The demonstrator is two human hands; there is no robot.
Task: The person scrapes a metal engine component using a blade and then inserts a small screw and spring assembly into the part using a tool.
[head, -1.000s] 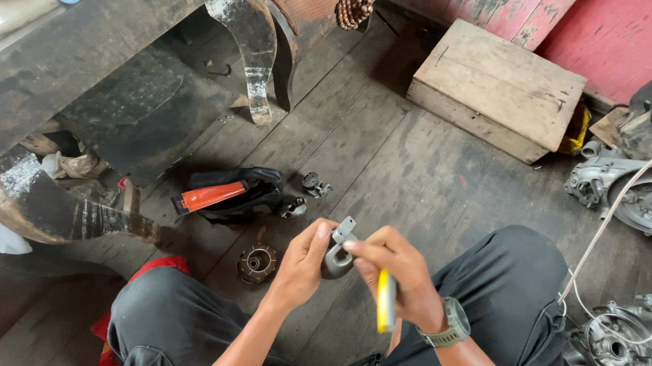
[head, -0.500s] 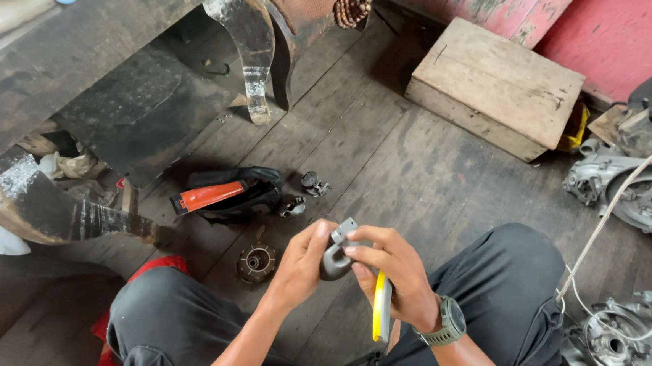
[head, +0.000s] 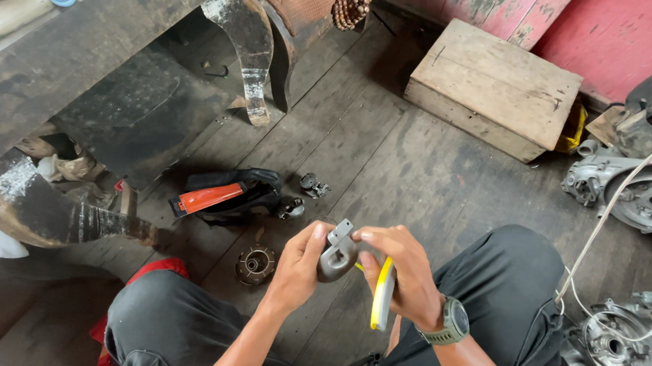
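Observation:
Sitting on a dark plank floor, I hold a small grey metal part (head: 336,257) between both hands above my lap. My left hand (head: 298,269) grips its left side. My right hand (head: 397,276) touches its right side and also clasps a tool with a yellow and black handle (head: 383,295), which hangs down from the palm. A watch sits on my right wrist. On the floor just left of my left hand lies a round metal hub (head: 256,264).
A black pouch with an orange-handled tool (head: 214,196) and two small metal pieces (head: 313,184) lie ahead. A wooden box (head: 495,89) is at the far right, engine casings (head: 646,199) along the right edge, and a dark wooden table (head: 96,75) to the left.
The grey part has stayed between my hands with only slight shifting. My right hand has closed in nearer to it, with the yellow-handled tool tilting a little.

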